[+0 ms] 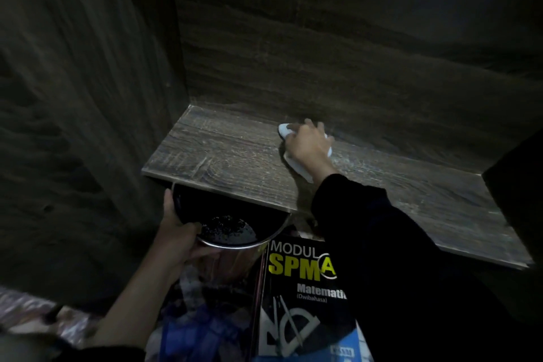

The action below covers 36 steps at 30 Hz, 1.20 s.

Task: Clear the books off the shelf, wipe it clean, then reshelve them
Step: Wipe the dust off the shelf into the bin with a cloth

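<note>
Head view: dark wood-grain shelf [223,156] carries no books; its board shows pale dusty streaks, heavier toward the right. Right hand [308,145], arm in a black sleeve [382,229], lies palm-down on a white cloth [299,169] near the back of the shelf, about mid-width. Its fingers are extended and slightly spread over the cloth, pressing it to the board; cloth edges show past the fingertips and under the wrist. Left hand [176,232] grips the rim of a round metal bin [235,261] just below the shelf's front edge, thumb over the rim and fingers curled around the outside; the bin's inside is black. One book [302,288], its black cover reading "MODUL SPM Matematik", lies below the shelf beside the bin, partly under the right arm.
</note>
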Tool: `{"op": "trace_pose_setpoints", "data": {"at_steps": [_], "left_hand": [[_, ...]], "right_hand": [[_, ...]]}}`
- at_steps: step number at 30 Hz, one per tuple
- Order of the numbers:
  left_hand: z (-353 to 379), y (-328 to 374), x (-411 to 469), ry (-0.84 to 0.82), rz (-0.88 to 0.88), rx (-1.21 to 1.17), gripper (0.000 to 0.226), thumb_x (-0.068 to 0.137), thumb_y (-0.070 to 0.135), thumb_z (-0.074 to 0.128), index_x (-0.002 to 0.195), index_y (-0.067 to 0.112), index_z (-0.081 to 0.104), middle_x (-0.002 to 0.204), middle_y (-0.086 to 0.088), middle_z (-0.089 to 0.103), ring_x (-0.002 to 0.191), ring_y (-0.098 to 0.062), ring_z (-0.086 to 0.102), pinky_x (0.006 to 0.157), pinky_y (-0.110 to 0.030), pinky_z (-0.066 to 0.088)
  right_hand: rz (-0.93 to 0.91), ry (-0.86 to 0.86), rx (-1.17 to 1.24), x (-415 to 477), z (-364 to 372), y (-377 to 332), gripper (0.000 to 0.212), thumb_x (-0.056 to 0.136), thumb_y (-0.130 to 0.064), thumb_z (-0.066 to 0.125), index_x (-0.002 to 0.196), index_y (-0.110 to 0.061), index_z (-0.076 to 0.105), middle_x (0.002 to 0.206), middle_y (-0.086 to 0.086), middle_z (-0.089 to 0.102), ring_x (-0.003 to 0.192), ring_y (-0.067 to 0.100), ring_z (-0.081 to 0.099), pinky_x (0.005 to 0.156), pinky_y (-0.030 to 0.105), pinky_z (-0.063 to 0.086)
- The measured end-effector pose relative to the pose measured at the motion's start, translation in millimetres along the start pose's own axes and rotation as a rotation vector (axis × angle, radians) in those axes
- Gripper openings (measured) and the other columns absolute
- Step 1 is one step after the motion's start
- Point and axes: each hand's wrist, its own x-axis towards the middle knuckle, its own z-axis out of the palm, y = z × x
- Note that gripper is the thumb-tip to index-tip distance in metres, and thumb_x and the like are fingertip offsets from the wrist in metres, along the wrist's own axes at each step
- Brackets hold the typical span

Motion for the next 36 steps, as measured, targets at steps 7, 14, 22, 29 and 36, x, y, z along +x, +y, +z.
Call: {"op": "trace_pose_setpoints", "data": {"at_steps": [7, 14, 22, 29, 36], "left_hand": [[1, 2, -5, 0.01, -0.023, -0.025, 0.089, 0.087, -0.02, 0.038, 0.148, 0.04, 0.015, 0.145, -0.001, 0.042, 0.098, -0.033, 0.058, 0.044, -0.039, 0.056], [2, 6, -11, 0.019, -0.043, -0.036, 0.094, 0.088, -0.019, 0.039, 0.149, 0.043, 0.006, 0.143, 0.001, 0.042, 0.084, -0.025, 0.058, 0.042, -0.037, 0.055], [-2, 8, -16, 0.024, -0.051, -0.025, 0.093, 0.089, -0.017, 0.041, 0.148, 0.043, 0.003, 0.138, 0.003, 0.044, 0.093, -0.027, 0.057, 0.041, -0.034, 0.055], [-3, 10, -16, 0.033, -0.059, -0.027, 0.095, 0.087, -0.018, 0.04, 0.148, 0.045, 0.003, 0.144, 0.003, 0.04, 0.095, -0.032, 0.058, 0.041, -0.034, 0.055], [-6, 11, -15, 0.042, -0.053, -0.026, 0.095, 0.086, -0.017, 0.041, 0.149, 0.044, 0.003, 0.142, 0.004, 0.04, 0.091, -0.027, 0.058, 0.041, -0.03, 0.053]], "right_hand": [[0.348, 0.108, -0.066, -8, 7, 36, 0.04, 0.093, -0.03, 0.044, 0.13, -0.019, 0.054, 0.144, 0.011, 0.037, 0.135, 0.032, 0.023, 0.103, 0.049, 0.024], [0.234, 0.062, -0.163, 12, 25, -28, 0.041, 0.094, -0.022, 0.043, 0.134, -0.017, 0.048, 0.141, 0.009, 0.037, 0.133, 0.031, 0.023, 0.101, 0.049, 0.026], [-0.177, 0.094, -0.101, 6, 43, -38, 0.042, 0.094, -0.025, 0.043, 0.135, -0.021, 0.049, 0.139, 0.007, 0.045, 0.13, 0.03, 0.032, 0.102, 0.048, 0.026], [-0.609, -0.04, 0.008, -4, 47, -59, 0.045, 0.094, -0.024, 0.044, 0.139, -0.03, 0.049, 0.145, -0.004, 0.046, 0.133, 0.023, 0.035, 0.102, 0.041, 0.027], [-0.859, -0.111, 0.35, -57, 58, -53, 0.042, 0.082, -0.026, 0.046, 0.119, -0.025, 0.067, 0.126, -0.004, 0.063, 0.118, 0.019, 0.051, 0.095, 0.034, 0.031]]}}
